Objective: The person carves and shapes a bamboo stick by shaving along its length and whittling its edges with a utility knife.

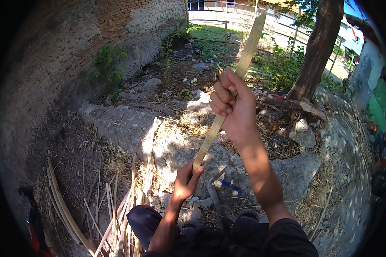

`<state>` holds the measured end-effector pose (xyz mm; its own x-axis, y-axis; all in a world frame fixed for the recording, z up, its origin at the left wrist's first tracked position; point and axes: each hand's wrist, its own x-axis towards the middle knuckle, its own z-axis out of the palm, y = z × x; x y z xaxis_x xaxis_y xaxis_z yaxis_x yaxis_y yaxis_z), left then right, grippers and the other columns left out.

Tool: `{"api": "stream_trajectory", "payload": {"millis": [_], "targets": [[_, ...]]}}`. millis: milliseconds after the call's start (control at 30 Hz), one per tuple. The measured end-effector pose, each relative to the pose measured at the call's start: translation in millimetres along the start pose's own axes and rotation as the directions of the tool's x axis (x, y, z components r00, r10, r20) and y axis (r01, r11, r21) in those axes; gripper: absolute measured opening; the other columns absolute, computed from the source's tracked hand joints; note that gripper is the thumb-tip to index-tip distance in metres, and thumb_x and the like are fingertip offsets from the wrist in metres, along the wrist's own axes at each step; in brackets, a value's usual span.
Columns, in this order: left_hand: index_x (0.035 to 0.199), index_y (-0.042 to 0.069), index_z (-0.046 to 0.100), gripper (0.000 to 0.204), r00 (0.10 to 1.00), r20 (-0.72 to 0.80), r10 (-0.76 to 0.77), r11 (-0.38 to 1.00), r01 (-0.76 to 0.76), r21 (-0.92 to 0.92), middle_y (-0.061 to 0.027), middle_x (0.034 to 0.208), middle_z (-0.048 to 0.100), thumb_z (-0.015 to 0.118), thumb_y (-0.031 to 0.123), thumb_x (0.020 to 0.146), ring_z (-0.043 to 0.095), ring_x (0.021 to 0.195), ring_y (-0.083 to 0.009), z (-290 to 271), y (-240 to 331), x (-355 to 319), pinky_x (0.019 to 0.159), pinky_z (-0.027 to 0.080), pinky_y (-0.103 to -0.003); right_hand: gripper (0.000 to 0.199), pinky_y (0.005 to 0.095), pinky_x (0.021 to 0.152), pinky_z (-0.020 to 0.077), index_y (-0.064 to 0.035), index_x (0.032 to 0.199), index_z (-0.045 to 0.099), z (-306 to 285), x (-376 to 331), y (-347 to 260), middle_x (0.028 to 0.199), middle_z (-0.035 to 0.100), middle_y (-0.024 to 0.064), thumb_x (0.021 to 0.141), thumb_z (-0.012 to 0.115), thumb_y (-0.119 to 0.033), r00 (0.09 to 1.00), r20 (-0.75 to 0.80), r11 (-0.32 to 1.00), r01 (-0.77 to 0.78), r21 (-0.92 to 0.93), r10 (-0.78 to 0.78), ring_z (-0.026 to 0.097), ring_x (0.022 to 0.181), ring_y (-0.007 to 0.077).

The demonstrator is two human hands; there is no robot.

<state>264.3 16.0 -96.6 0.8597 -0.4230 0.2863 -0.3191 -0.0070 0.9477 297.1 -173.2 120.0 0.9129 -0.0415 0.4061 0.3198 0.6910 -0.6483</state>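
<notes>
A long, flat bamboo strip (211, 133) slants up from lower left to upper right in front of me, with a node ring near its lower end. My right hand (233, 100) is wrapped around its upper middle, and the wide end rises past the fist. Lower down, my left hand (186, 182) pinches the narrow end between thumb and fingers. Below the strip, near my feet, lies a dark metal tool with a long blade (216, 200). Beside it is a blue-handled tool (230, 186) whose kind I cannot make out.
Several cut bamboo strips (120, 220) are piled at lower left. A rough stone ledge (120, 124) crosses ahead, littered with dry shavings. A tree trunk (317, 51) stands at the right, a brick wall (73, 47) at the left. Beyond is a fence (226, 25).
</notes>
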Motion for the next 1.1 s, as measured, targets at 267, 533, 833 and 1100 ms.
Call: {"api": "stream_trajectory", "payload": {"millis": [267,533,833,1100], "targets": [[0.1,0.0,0.062,0.027,0.999,0.039,0.028,0.987,-0.034,0.159,-0.0018,0.059,0.044,0.062,0.026,0.106,0.036,0.057,-0.0072,1,-14,3,0.051,0.029,-0.033,0.041,0.026,0.044,0.0215,-0.0185,0.074,0.039,-20,5,-39,0.057,0.022,-0.0071,0.112,0.047,-0.033,0.993,-0.01,0.993,0.117,0.03,-0.117,0.021,0.046,0.007],[0.1,0.0,0.059,0.027,0.994,0.098,-0.056,0.994,0.046,0.096,-0.0061,0.059,0.045,0.065,0.026,0.104,0.037,0.054,-0.0124,1,39,6,0.051,0.03,-0.033,0.041,0.0268,0.052,0.0266,-0.0189,0.074,0.042,-14,2,-24,0.061,0.031,-0.0057,0.108,0.054,-0.037,0.997,0.022,0.988,0.077,0.135,-0.08,0.028,0.052,0.0079],[0.093,0.001,0.055,0.022,0.996,-0.089,0.004,0.993,0.006,0.12,-0.0105,0.057,0.046,0.056,0.017,0.108,0.045,0.048,-0.0235,3,105,7,0.051,0.035,-0.039,0.043,0.0313,0.073,0.0386,-0.0084,0.106,0.058,-5,-5,12,0.089,0.049,0.0028,0.111,0.039,-0.047,0.974,0.228,0.99,-0.041,0.138,0.009,0.047,0.076,0.0137],[0.086,0.006,0.049,0.053,0.99,-0.012,-0.143,0.929,0.13,-0.347,0.0042,0.065,0.035,0.032,0.049,0.114,0.029,0.057,-0.0073,-23,104,-5,0.051,0.023,-0.029,0.047,0.0359,0.082,0.0489,-0.006,0.131,0.062,-134,-17,43,0.102,0.065,0.006,0.107,0.051,-0.045,0.993,0.061,0.246,0.033,-0.969,0.105,0.063,0.093,0.018]]}}
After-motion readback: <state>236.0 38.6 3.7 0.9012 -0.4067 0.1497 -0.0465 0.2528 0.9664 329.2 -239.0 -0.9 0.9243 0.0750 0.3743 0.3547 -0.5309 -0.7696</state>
